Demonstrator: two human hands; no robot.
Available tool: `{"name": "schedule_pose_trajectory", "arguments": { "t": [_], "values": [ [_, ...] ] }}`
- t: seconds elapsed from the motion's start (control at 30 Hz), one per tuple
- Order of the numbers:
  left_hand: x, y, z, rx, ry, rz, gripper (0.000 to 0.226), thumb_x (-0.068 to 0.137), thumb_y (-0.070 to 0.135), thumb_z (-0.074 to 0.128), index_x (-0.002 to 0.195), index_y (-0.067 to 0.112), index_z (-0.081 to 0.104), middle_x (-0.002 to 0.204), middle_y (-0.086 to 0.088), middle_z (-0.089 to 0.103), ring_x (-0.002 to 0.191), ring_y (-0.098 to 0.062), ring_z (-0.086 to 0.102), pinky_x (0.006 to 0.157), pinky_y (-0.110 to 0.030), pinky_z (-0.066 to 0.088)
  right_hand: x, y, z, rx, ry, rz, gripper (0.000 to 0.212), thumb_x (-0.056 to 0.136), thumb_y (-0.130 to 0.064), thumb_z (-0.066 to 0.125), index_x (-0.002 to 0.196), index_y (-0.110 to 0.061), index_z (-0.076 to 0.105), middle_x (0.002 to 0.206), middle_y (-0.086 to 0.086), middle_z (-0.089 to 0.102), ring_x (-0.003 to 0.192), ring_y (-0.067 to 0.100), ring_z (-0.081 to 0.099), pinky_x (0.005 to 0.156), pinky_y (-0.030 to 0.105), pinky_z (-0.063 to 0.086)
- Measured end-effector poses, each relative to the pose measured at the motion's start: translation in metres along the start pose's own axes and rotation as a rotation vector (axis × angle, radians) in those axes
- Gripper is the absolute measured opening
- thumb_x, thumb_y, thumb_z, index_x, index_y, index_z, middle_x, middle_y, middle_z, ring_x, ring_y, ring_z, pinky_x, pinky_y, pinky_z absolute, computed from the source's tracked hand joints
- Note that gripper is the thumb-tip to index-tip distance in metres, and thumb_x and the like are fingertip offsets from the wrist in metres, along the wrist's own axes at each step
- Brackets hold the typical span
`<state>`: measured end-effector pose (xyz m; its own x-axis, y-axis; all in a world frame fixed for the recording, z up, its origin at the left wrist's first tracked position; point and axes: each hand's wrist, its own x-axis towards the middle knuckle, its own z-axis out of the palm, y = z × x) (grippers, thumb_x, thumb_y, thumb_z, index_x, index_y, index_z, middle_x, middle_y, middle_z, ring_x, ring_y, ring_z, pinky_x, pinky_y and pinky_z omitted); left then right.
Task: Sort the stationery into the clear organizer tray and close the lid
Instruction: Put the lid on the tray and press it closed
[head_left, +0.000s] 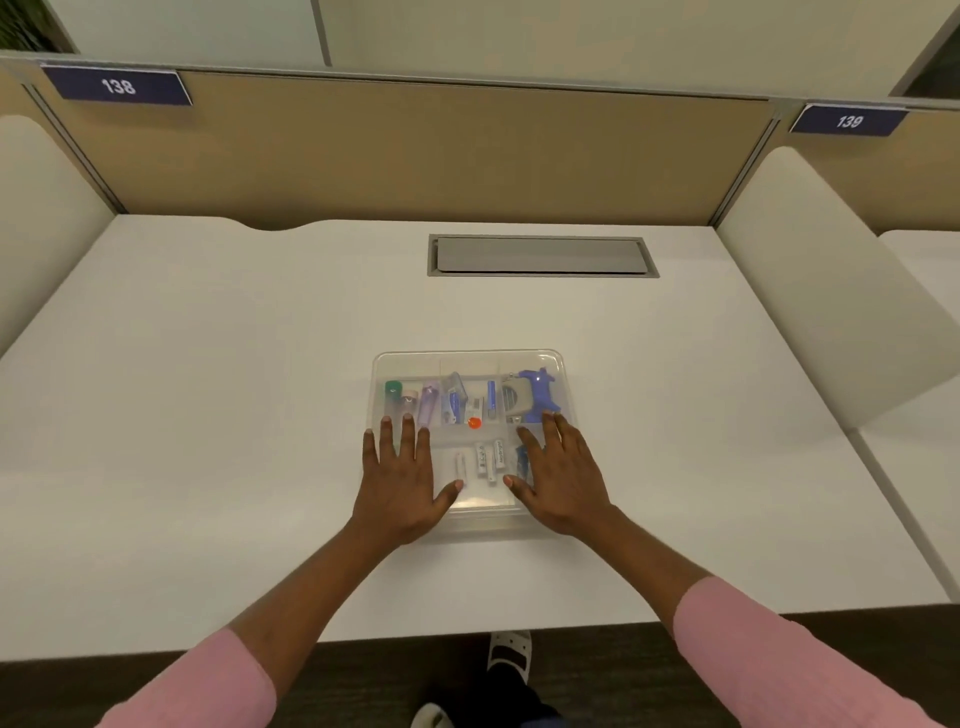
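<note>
The left hand (399, 480) and right hand (563, 483) lie flat, fingers straight and spread, on the clear lid (467, 362) of the organizer tray (488, 532), holding nothing. Through the lid show a green-capped tube (393, 388), an orange bead (474, 422), white sticks (489, 458) and a blue tool (540, 395). The tray sits near the front middle of the white desk (208, 415), well short of a grey hatch (540, 255)

Soft pink left sleeve (197, 686) at 7 o'clock and right sleeve (769, 654) at 5 o'clock end mid-forearm; left hand (397, 483) and right hand (563, 478) are bare. At 6 o'clock, a white shoe (511, 652) with dark cut-outs, and a second shoe (431, 717), pale-toed
</note>
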<state>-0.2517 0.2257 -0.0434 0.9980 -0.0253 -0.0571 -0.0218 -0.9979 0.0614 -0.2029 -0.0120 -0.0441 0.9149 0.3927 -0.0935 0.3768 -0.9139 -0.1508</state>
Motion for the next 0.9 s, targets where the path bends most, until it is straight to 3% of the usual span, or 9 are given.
{"name": "schedule_pose_trajectory", "arguments": {
  "t": [0.2,0.6,0.9],
  "values": [
    [0.006,-0.002,0.008,0.026,0.027,0.015,0.093,0.084,0.076,0.015,0.149,0.009,0.024,0.157,-0.021,0.018,0.144,-0.044,0.014,0.116,-0.062,0.010,0.001,0.001,0.006,-0.037,0.062,0.001,0.079,0.087,-0.072,0.022,0.150,-0.023,0.024,0.157,0.018,0.021,0.147,0.034,0.015,0.119,0.046,0.012],
    [0.021,-0.001,0.005,0.022,-0.012,0.017,0.093,0.082,0.076,0.010,0.150,0.012,0.019,0.159,-0.020,0.008,0.146,-0.044,0.005,0.115,-0.063,0.004,0.017,0.003,0.001,-0.064,-0.014,-0.013,0.081,0.087,-0.071,0.017,0.151,-0.022,0.016,0.159,0.020,0.010,0.148,0.035,0.005,0.119,0.049,0.005],
    [0.018,0.002,-0.004,0.022,-0.041,0.012,0.097,0.081,0.076,0.004,0.145,0.009,0.032,0.155,-0.022,0.022,0.143,-0.046,0.016,0.112,-0.064,0.006,0.014,-0.001,-0.008,-0.032,-0.063,0.006,0.088,0.081,-0.074,0.005,0.152,-0.023,0.010,0.160,0.018,0.000,0.148,0.033,-0.005,0.118,0.045,-0.004]
  ]
}}
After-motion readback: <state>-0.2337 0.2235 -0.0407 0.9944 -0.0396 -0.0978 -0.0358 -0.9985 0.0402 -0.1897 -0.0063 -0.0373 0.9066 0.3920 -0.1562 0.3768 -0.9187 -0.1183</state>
